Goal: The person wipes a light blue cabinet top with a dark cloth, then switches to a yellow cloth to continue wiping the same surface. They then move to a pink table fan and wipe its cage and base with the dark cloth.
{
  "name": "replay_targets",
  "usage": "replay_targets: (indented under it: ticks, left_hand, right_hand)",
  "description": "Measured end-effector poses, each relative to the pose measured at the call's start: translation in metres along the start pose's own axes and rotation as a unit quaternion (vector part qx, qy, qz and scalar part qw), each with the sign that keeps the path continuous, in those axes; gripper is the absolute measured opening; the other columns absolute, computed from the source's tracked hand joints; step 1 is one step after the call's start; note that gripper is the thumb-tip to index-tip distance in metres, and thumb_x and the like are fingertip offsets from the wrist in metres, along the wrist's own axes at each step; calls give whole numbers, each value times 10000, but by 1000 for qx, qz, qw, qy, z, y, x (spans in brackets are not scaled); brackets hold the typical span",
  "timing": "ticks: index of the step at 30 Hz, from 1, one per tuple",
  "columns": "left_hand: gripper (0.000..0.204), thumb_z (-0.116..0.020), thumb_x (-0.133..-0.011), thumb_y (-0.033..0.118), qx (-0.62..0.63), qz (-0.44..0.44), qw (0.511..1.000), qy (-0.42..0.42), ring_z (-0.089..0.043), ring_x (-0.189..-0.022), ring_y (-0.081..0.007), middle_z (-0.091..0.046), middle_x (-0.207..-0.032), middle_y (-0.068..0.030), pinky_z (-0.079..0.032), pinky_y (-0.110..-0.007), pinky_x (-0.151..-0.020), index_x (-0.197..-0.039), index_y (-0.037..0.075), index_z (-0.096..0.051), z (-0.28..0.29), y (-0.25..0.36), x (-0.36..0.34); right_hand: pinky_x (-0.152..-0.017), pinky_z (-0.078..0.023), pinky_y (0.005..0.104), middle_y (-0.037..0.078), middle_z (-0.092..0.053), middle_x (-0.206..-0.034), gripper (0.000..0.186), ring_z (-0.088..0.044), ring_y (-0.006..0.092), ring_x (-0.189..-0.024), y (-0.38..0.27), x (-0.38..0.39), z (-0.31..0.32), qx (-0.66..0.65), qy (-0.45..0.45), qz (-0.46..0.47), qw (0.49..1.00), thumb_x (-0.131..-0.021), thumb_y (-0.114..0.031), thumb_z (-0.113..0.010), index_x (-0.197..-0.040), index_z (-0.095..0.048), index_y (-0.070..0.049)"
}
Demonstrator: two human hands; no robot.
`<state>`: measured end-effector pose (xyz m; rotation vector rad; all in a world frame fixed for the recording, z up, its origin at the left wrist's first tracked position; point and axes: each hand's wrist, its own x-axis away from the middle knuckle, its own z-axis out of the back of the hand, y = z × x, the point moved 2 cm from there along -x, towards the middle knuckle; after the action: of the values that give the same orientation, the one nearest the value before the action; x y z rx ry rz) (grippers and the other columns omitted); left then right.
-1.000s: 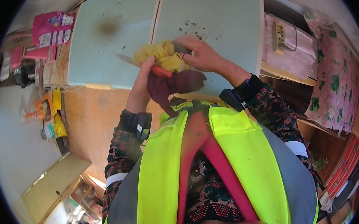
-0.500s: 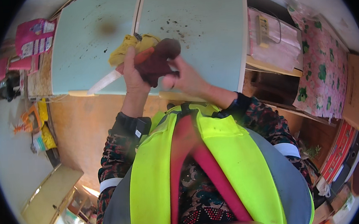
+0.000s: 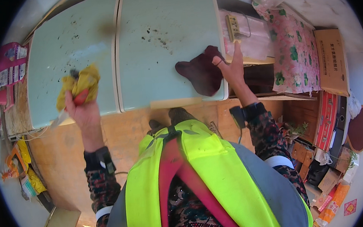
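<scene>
My left hand [image 3: 84, 112] grips a crumpled yellow cloth [image 3: 87, 78] together with a red-handled knife [image 3: 81, 96], over the left panel of the pale blue surface [image 3: 49, 60]. The blurred blade points down-left; a dark bit pokes from the cloth's top. A dark maroon cloth [image 3: 202, 75] is on or just over the right panel, near its right edge. My right hand [image 3: 233, 69] is at that cloth's upper right corner, thumb and forefinger spread apart; whether it touches the cloth is unclear. Dark specks of dirt [image 3: 154, 39] are scattered on both panels.
A power strip [image 3: 232, 27] rests on a pink-covered shelf at the right, beside a floral cover [image 3: 294, 62] and a cardboard box [image 3: 331, 61]. Pink packages [image 3: 9, 63] sit at the far left. Boxes and bags are piled at lower right; feet stand below the surface's front edge.
My hands have moved apart: the left went left and lower with the yellow cloth and knife, while the right moved right with the maroon cloth, its fingers now spreading.
</scene>
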<state>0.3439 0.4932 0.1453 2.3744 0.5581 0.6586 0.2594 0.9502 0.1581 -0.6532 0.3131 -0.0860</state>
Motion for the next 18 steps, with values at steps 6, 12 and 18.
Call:
replay_targets:
  ticks: [6,12,18]
  left_hand:
    - [599,-570,-968,388,-27,-70,996,53,-421,-1393,-335,-465,-1508,-102,-376,-602,-1094,-1491,133,-426,81,48,51]
    - [574,-584,-949,414,-70,-106,957,261,-534,-1278,-318,-558,-1410,-88,-444,-545,-1037,-1433,118,-494,127,42,140]
    - [524,-589,-942,427,-38,-108,885,451,-567,-1232,-307,-600,-1353,-85,-498,-523,-957,-1376,134,-553,127,-34,246]
  right_hand:
    - [-1064,-263,633,227,-394,-1459,754,-333,465,-1350,-7,20,-57,206,-120,183,954,-727,-690,-709,-1268,-599,-178]
    - [-935,-354,594,162,-506,-1321,684,-445,402,-1217,18,-125,-137,190,-8,326,926,-807,-667,-633,-1251,-591,-148]
    - [-987,-435,553,285,-530,-1358,817,-485,464,-1258,4,-304,-209,153,9,281,947,-835,-615,-660,-1333,-496,11]
